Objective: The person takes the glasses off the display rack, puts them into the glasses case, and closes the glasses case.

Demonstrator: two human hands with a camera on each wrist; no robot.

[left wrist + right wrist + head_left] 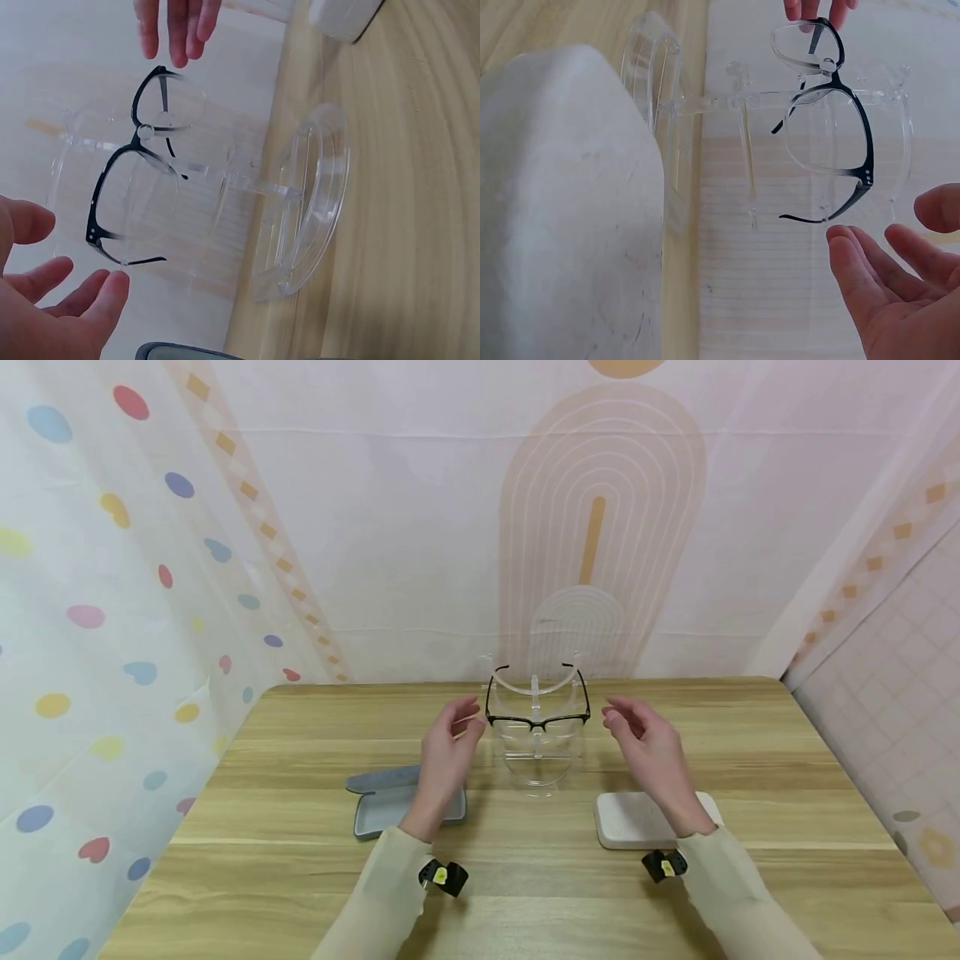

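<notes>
Eyeglasses with a black upper rim (534, 725) rest on a clear acrylic display stand (334, 176), lenses facing the person and temples reaching back. My left hand (447, 747) is beside the left end of the glasses, fingers loosely bent and nothing between them. On the other side, my right hand (647, 750) is held in much the same way, thumb apart from the fingers. In both wrist views, a small gap separates the fingertips from the hinges and temples (847, 202).
An opened grey glasses case (386, 810) lies on the wooden table (525, 877) under the left forearm. Beneath the right wrist is a closed white case (630, 822). Behind the table's far edge hangs a patterned curtain (405, 543).
</notes>
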